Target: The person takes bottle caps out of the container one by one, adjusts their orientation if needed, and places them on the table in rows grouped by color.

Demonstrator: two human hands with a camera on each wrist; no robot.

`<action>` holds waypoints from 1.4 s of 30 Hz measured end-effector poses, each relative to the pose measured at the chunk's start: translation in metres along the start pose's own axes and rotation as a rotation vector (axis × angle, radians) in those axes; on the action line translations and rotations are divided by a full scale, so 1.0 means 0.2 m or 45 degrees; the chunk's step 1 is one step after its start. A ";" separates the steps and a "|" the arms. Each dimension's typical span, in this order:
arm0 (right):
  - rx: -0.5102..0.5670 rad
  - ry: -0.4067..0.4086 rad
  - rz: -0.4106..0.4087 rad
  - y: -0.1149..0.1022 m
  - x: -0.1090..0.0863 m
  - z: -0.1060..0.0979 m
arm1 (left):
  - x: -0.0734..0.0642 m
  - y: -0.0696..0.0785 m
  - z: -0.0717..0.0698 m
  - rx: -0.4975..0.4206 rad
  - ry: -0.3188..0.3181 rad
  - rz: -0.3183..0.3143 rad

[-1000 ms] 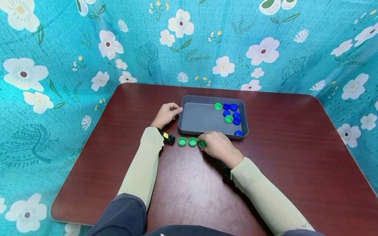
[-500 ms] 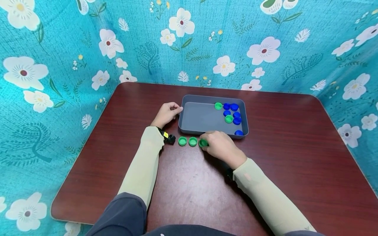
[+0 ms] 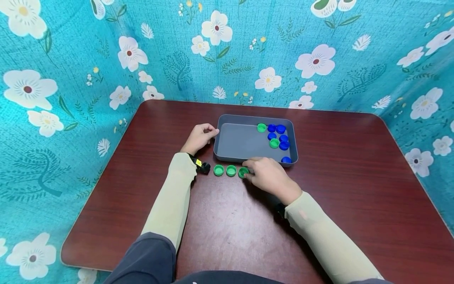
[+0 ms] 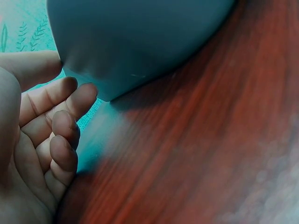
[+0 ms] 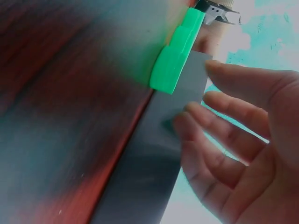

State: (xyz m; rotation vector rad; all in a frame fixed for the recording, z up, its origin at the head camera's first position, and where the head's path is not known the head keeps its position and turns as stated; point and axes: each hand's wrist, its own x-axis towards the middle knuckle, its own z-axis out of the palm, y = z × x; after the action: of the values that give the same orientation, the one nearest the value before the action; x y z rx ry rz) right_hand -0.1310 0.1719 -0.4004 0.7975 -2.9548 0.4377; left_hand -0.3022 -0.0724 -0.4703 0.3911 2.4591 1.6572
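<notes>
My left hand point(image 3: 199, 138) is at the left end of a grey tray point(image 3: 241, 148), its thumb tip right at the rim. The left wrist view shows the tray's outer wall point(image 4: 135, 42) beside the loosely bent fingers point(image 4: 63, 121). Three green bottle caps lie in a row before the tray: a left cap point(image 3: 218, 170), a middle cap point(image 3: 231, 170) and a right cap point(image 3: 243, 172). My right hand point(image 3: 271, 175) is at the right cap, fingertips by its edge. In the right wrist view, the relaxed fingers point(image 5: 224, 158) stand apart from the green caps point(image 5: 170, 65).
Inside the tray, several blue caps point(image 3: 283, 145) and two green caps, one at the back point(image 3: 261, 127) and one lower down point(image 3: 274, 143), gather towards the right. A dark red wooden table point(image 3: 354, 177) bears everything. Behind it hangs a blue flowered cloth point(image 3: 241, 59).
The right hand has drawn slightly to the right, and its fingers have come away from around the right green cap, which shows more fully. My left hand stays at the tray.
</notes>
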 end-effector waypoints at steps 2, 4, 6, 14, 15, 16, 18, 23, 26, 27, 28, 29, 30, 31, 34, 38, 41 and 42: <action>0.008 0.034 -0.007 0.01 -0.01 0.01 | -0.01 -0.01 0.01 -0.004 -0.004 -0.005; 0.011 0.061 -0.015 0.02 -0.02 0.01 | -0.01 -0.02 0.01 0.001 -0.008 -0.015; 0.018 0.092 -0.021 0.03 -0.03 0.02 | -0.02 -0.02 0.02 0.005 -0.009 -0.021; -0.002 0.146 -0.045 0.08 -0.03 0.01 | -0.03 -0.03 0.02 0.016 0.006 -0.033; -0.008 0.146 -0.043 0.08 -0.03 0.01 | -0.03 -0.03 0.02 0.014 0.009 -0.031; -0.018 0.144 -0.038 0.09 -0.03 0.01 | -0.03 -0.03 0.02 0.010 0.011 -0.028; -0.032 0.142 -0.025 0.10 -0.03 -0.01 | -0.03 -0.03 0.01 0.005 0.011 -0.022; -0.035 0.125 0.002 0.12 -0.02 -0.04 | -0.02 -0.02 0.01 0.007 0.011 -0.009; -0.024 0.126 0.011 0.14 -0.01 -0.05 | -0.02 -0.02 0.00 0.009 0.016 -0.007; -0.024 0.129 0.017 0.14 -0.01 -0.05 | -0.02 -0.02 0.00 0.010 0.016 -0.007; -0.025 0.134 0.024 0.15 -0.01 -0.06 | -0.02 -0.02 0.00 0.010 0.016 -0.007; -0.023 0.136 0.031 0.15 0.00 -0.06 | -0.01 -0.02 0.01 0.011 0.017 -0.005; -0.023 0.135 0.038 0.16 0.00 -0.06 | -0.01 -0.02 0.01 0.015 0.016 -0.002; -0.021 0.134 0.047 0.16 0.00 -0.07 | -0.01 -0.02 0.01 0.019 0.016 0.000; -0.024 0.130 0.074 0.18 0.01 -0.08 | 0.00 -0.02 0.01 0.027 0.018 0.007; -0.013 0.131 0.127 0.20 0.02 -0.10 | 0.00 0.00 0.01 0.035 0.017 0.003; 0.001 0.122 0.178 0.23 0.03 -0.10 | 0.01 0.01 0.01 0.037 0.014 -0.001; 0.002 0.118 0.196 0.24 0.03 -0.11 | 0.01 0.01 0.01 0.041 0.013 -0.002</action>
State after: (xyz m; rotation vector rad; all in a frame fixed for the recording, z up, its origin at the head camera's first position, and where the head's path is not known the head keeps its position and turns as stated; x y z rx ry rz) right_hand -0.1611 0.2142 -0.3917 0.5358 -2.9401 0.4712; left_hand -0.3032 -0.0702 -0.4691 0.3861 2.4956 1.6247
